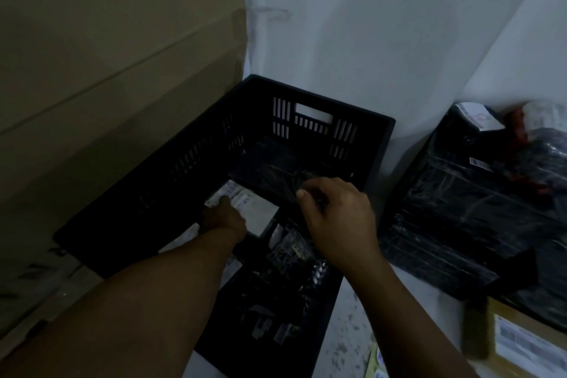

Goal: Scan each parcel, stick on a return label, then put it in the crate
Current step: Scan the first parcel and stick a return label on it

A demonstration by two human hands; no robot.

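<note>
Both hands reach down into a black plastic crate (196, 156) that stands on the floor in a corner, between a large brown cardboard box (107, 55) on the left and a white wall (352, 34) behind. The left hand (222, 216) is deep inside the crate and lies on a parcel with a white label (245, 209); its fingers point away from the camera and look rather straight on the label, but the light is weak and I cannot tell exactly how they lie. The right hand (337, 212) is above the middle of the crate, with the fingers curled and the thumb near the forefinger, at the edge of a black plastic-wrapped parcel (276, 169) that lies against the far wall of the crate; whether it really pinches the wrap I cannot tell. More dark parcels (285, 258) lie in the near part of the crate. To the right, outside the crate, a pile of black wrapped parcels (466, 209) waits on the floor, and just beside it a brown carton with a label (521, 337).
</note>
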